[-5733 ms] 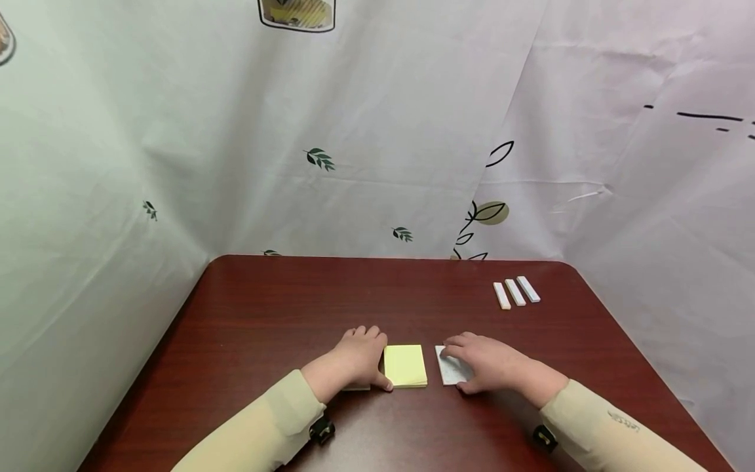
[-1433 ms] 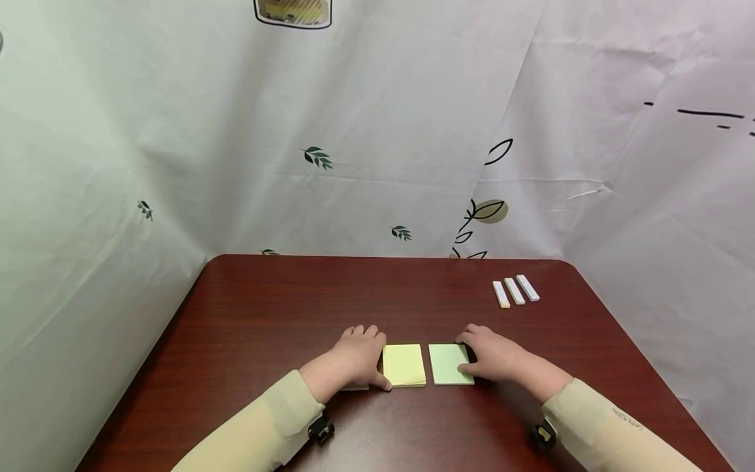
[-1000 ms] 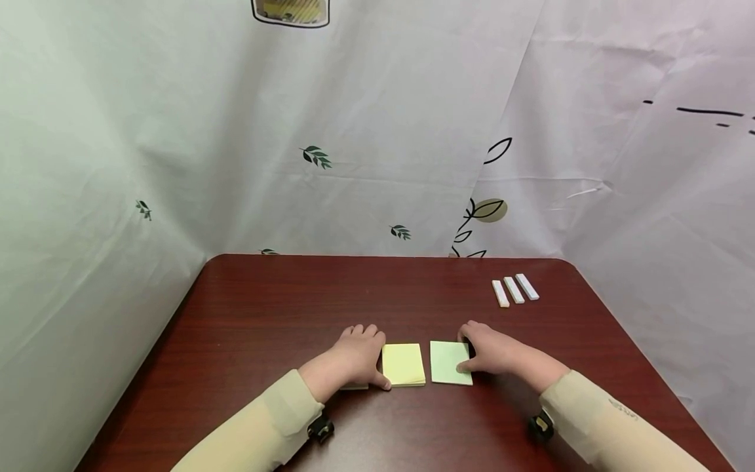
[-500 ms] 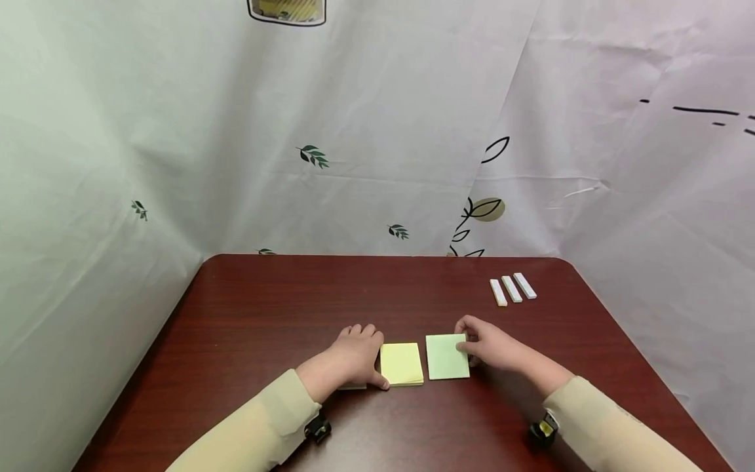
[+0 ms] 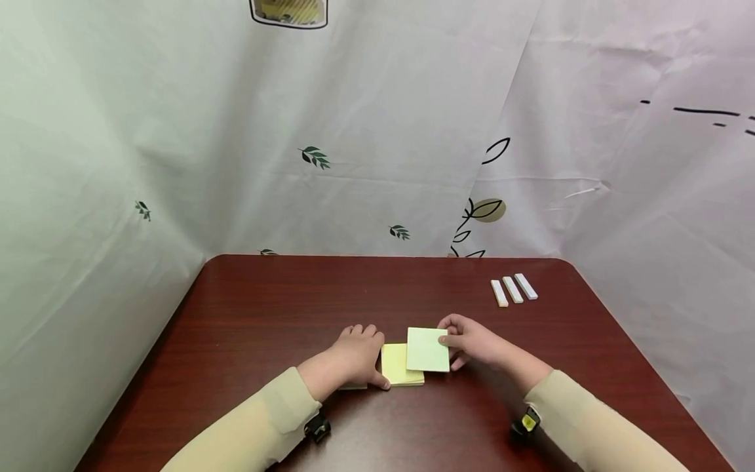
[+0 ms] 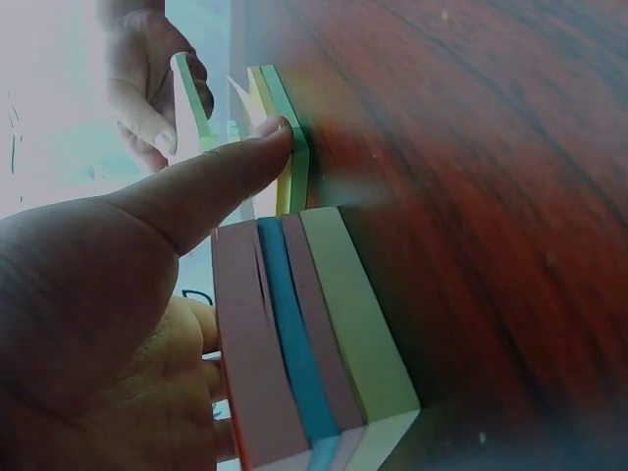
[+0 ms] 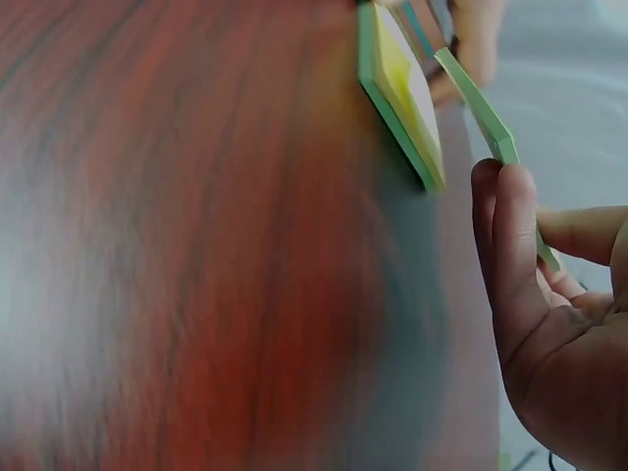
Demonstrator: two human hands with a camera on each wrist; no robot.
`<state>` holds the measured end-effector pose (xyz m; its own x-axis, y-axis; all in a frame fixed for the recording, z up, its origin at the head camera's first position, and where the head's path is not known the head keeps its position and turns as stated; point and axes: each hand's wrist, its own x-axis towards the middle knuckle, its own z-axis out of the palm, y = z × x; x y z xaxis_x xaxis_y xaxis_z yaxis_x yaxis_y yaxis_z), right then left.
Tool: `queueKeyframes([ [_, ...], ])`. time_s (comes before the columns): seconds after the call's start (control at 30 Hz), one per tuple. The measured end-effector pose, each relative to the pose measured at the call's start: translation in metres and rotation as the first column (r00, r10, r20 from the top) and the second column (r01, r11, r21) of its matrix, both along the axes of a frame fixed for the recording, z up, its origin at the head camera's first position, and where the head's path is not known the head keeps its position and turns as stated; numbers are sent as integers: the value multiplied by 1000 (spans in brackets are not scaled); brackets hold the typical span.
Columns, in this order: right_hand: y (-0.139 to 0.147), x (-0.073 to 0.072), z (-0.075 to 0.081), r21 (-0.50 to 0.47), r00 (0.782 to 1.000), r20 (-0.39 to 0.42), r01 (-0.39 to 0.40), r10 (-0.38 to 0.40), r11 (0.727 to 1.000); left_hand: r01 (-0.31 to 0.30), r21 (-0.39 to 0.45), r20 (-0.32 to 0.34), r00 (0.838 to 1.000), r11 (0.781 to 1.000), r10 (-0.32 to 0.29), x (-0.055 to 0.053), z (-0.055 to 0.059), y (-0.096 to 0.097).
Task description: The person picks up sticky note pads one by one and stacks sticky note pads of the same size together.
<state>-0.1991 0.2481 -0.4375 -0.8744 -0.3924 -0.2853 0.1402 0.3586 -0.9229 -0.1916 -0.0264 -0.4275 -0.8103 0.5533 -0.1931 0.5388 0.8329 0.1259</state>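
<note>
My left hand (image 5: 356,357) covers a stack of sticky note pads (image 6: 324,334) in pink, blue, mauve and pale green. Its fingers bend over the far side, while the outstretched thumb touches the near corner of a second, lower pile. That pile has a yellow sticky note pad (image 5: 392,364) on top of a green pad (image 7: 391,118). Between thumb and fingers, my right hand (image 5: 472,342) pinches a light green sticky note pad (image 5: 427,351) by its right edge. This pad is raised and overlaps the yellow one in the head view, with a gap between them in both wrist views.
Three small white bars (image 5: 512,290) lie side by side at the table's far right. The dark red wooden table (image 5: 283,295) is enclosed by pale printed cloth (image 5: 377,131) at the back and both sides.
My right hand has lifted the light green pad off the table and carried it left, over the yellow pad. At first a whitish pad showed under that hand. My left hand has stayed put.
</note>
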Motion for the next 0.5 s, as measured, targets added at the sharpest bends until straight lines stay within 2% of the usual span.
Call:
queueKeyframes([
  [0.17,-17,2,-9,25,1000,23,-12,12,1000,17,-10,-18,1000,1000,-17,1,1,1],
  [0.3,-28,4,-13,107,999,13,41,-43,993,25,-15,-27,999,1000,-26,1,2,1],
  [0.4,-36,5,-13,204,996,-35,87,-82,975,21,-2,-29,999,1000,-21,2,0,0],
  [0.5,-44,8,-11,312,990,-112,120,-89,943,10,24,-32,999,1000,-9,3,-2,-2],
])
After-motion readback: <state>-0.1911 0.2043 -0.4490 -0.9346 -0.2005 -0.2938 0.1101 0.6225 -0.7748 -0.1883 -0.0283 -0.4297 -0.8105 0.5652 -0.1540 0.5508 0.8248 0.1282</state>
